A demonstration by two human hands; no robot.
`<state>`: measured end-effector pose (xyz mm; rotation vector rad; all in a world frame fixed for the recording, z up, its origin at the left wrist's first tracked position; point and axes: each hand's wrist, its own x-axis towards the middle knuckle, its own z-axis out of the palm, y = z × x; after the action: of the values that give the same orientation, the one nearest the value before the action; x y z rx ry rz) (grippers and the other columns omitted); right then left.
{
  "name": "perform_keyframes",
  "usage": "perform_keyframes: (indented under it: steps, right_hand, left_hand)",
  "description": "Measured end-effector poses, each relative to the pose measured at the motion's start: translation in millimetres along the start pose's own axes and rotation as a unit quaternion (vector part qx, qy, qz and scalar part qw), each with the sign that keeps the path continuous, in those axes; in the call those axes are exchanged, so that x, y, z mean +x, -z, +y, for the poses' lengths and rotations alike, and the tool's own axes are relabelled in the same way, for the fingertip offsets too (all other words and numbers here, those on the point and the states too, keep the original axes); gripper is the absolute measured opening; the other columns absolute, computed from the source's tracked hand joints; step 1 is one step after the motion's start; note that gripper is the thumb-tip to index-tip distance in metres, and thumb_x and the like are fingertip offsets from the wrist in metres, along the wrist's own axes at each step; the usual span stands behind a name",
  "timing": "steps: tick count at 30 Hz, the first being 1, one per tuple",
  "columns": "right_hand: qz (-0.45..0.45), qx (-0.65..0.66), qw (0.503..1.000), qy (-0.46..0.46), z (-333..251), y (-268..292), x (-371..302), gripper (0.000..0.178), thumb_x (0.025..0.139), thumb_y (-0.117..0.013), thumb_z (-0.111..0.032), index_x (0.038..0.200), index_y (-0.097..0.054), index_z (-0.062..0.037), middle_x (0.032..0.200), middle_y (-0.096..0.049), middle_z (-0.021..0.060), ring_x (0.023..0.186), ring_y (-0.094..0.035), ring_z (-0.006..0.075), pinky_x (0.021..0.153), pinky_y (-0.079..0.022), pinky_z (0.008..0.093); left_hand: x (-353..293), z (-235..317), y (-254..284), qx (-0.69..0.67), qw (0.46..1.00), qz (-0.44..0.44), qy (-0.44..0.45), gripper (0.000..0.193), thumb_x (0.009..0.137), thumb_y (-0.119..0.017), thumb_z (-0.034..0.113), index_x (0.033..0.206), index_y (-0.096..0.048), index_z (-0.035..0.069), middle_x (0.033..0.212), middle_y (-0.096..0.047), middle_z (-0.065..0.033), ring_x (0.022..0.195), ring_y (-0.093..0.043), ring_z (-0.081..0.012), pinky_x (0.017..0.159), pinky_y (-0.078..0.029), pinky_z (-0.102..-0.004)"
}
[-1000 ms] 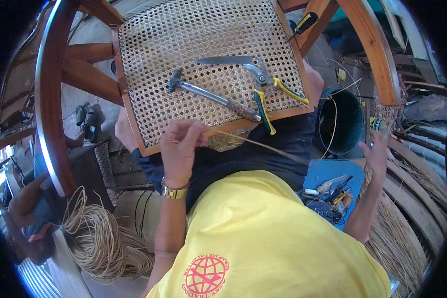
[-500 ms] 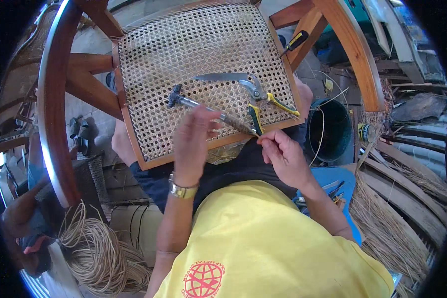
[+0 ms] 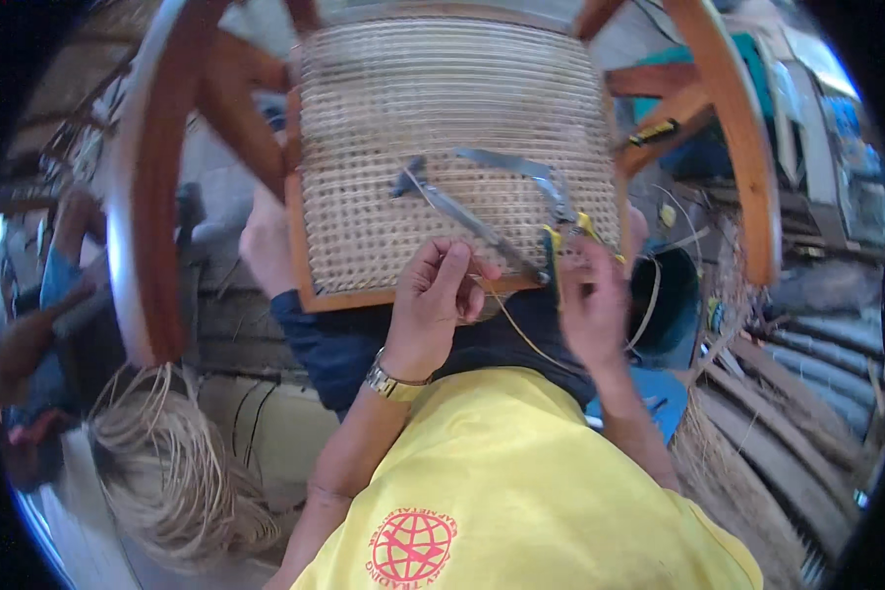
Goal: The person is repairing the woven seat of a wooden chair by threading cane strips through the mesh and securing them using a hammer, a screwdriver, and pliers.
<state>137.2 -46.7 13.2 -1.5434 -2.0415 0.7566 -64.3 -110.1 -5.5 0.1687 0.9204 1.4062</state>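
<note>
A wooden chair [image 3: 155, 206] surrounds the seat, its curved brown parts standing to either side. The seat [image 3: 364, 211], woven cane in a wooden rim, has its near edge above the person's dark trousers. A pale coil [image 3: 187, 467] lies left of the seat and nearer the person. A dark bucket [image 3: 677, 320] stands just beyond the seat's near right corner. Shears [image 3: 558, 197] lie on the seat's right half, blade pointing left. A hammer [image 3: 472, 222] slants across the seat toward its near edge. Of the hands, the left hand [image 3: 433, 305] is at that edge, thumb pressed to fingers; the right hand [image 3: 595, 310], blurred, is at the shears' yellow handles by the near right corner, and whether it grips them I cannot tell. A screwdriver [image 3: 655, 133] is right of the seat. A thin strand [image 3: 514, 323], pinched in the left hand, trails rightward below the near edge.
</note>
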Motion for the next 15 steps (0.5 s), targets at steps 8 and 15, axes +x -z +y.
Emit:
perform_keyframes:
  steps: [8,15]
  right_hand:
    - [0.002,-0.329,0.926,0.184,59,-10,33,0.070,0.088,-0.073,-0.041,0.137,-0.048,0.0029,0.126,-0.056,0.0257,0.124,-0.050,0.0442,0.110,-0.034,0.0545]
    - [-0.067,-0.342,0.924,0.156,63,-11,46,0.064,0.091,-0.070,-0.038,0.137,-0.052,0.0031,0.125,-0.060,0.0241,0.121,-0.055,0.0417,0.108,-0.037,0.0523]
  left_hand:
    - [-75,39,80,-0.038,0.970,0.218,-0.098,0.014,0.104,-0.058,0.018,0.109,-0.060,0.005,0.095,-0.072,-0.0107,0.074,-0.071,-0.0145,0.064,-0.060,-0.0260]
    - [-121,41,123,0.054,0.950,0.288,-0.106,0.024,0.100,-0.063,0.018,0.120,-0.061,0.004,0.095,-0.073,-0.0102,0.072,-0.071,-0.0132,0.060,-0.057,-0.0224]
